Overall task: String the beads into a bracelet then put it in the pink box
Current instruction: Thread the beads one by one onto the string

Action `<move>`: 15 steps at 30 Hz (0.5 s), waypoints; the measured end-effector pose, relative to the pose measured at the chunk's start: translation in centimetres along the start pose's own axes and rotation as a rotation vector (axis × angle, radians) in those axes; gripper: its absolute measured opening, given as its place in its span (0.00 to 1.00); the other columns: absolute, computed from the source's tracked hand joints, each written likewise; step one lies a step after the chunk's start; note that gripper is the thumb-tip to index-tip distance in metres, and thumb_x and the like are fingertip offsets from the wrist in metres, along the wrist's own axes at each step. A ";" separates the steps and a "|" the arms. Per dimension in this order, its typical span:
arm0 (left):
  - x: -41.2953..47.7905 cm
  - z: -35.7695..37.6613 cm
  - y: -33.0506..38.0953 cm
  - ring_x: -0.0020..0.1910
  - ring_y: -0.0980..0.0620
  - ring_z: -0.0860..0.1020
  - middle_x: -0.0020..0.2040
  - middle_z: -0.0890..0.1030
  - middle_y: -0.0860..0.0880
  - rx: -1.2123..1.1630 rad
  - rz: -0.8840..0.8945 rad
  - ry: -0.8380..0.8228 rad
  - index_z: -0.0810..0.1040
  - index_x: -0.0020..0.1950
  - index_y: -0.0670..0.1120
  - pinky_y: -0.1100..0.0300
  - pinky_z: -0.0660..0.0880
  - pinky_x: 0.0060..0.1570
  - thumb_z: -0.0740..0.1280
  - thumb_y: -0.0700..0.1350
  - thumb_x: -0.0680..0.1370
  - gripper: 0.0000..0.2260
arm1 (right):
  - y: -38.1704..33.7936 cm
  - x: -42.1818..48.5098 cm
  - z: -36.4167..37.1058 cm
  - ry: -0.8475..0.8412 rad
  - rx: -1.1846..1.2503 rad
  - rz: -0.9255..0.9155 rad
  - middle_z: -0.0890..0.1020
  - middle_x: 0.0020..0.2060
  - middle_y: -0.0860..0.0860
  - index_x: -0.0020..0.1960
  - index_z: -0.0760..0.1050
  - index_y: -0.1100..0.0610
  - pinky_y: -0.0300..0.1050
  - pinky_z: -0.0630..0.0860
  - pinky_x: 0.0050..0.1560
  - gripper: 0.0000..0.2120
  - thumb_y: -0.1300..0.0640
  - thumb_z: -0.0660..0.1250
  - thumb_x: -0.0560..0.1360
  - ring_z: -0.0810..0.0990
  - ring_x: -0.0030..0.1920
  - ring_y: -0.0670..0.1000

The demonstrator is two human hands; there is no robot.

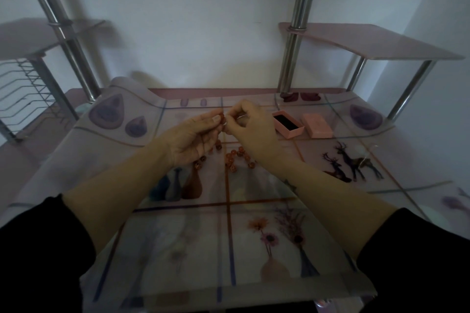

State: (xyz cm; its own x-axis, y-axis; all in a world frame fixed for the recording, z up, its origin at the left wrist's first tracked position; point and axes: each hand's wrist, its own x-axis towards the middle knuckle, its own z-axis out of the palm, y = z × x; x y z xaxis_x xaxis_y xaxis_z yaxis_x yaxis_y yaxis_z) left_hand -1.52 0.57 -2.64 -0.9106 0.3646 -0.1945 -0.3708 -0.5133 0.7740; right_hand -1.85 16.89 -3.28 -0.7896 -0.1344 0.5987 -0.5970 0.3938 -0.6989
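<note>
Above the table's middle, my left hand [195,138] pinches an orange bead [222,117] between thumb and fingertips. My right hand [250,129] meets it from the right, its thumb and forefinger pinched together at the bead; the string itself is too thin to make out. Several loose orange beads [235,157] lie scattered on the table below and between both hands. The open pink box [288,124], with a dark lining, stands to the right of my right hand. Its pink lid [318,125] lies just to the right of it.
A printed cloth [229,236] with vases, flowers and deer covers the table. Two chrome poles [292,53] rise at the back, carrying a pink shelf [368,43] at right. A wire rack [28,86] stands at the far left.
</note>
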 end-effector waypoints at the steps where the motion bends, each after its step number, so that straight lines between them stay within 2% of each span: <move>1: 0.0 0.0 0.0 0.36 0.57 0.82 0.43 0.83 0.46 0.002 0.001 -0.002 0.81 0.55 0.42 0.68 0.79 0.40 0.67 0.35 0.75 0.10 | 0.0 0.0 0.0 -0.001 -0.001 -0.002 0.81 0.35 0.51 0.42 0.74 0.57 0.45 0.81 0.36 0.05 0.63 0.68 0.75 0.83 0.34 0.52; 3: 0.0 0.0 0.0 0.36 0.57 0.82 0.43 0.83 0.46 0.002 0.002 -0.005 0.81 0.55 0.42 0.68 0.79 0.40 0.66 0.35 0.75 0.10 | 0.0 0.0 0.0 0.000 -0.002 -0.003 0.80 0.35 0.50 0.42 0.73 0.56 0.45 0.81 0.36 0.05 0.63 0.68 0.75 0.83 0.34 0.52; 7: 0.0 0.1 -0.1 0.36 0.57 0.82 0.45 0.83 0.46 0.005 -0.003 -0.004 0.80 0.57 0.42 0.68 0.79 0.40 0.67 0.35 0.75 0.12 | 0.2 -0.1 0.1 0.004 0.002 -0.007 0.81 0.36 0.53 0.43 0.75 0.60 0.50 0.81 0.36 0.03 0.63 0.68 0.75 0.83 0.35 0.53; 12: 0.1 0.1 -0.2 0.37 0.57 0.81 0.47 0.81 0.45 0.015 0.002 0.005 0.76 0.64 0.40 0.68 0.78 0.41 0.67 0.35 0.74 0.18 | 0.1 0.0 0.1 0.029 -0.013 -0.041 0.78 0.34 0.45 0.42 0.74 0.56 0.37 0.79 0.35 0.06 0.63 0.69 0.74 0.81 0.35 0.47; 15: 0.1 0.1 -0.1 0.37 0.57 0.81 0.47 0.81 0.45 0.026 -0.002 -0.002 0.76 0.64 0.40 0.68 0.79 0.40 0.67 0.35 0.75 0.17 | 0.3 0.0 0.1 0.021 0.010 -0.024 0.80 0.36 0.48 0.42 0.74 0.56 0.43 0.81 0.36 0.05 0.63 0.69 0.75 0.82 0.34 0.48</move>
State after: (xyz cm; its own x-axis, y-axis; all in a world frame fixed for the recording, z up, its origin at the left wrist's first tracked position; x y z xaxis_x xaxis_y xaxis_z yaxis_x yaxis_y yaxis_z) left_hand -1.55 0.71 -2.71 -0.9095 0.3671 -0.1948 -0.3678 -0.4925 0.7888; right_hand -1.99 16.94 -3.54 -0.7721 -0.1248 0.6232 -0.6172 0.3813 -0.6883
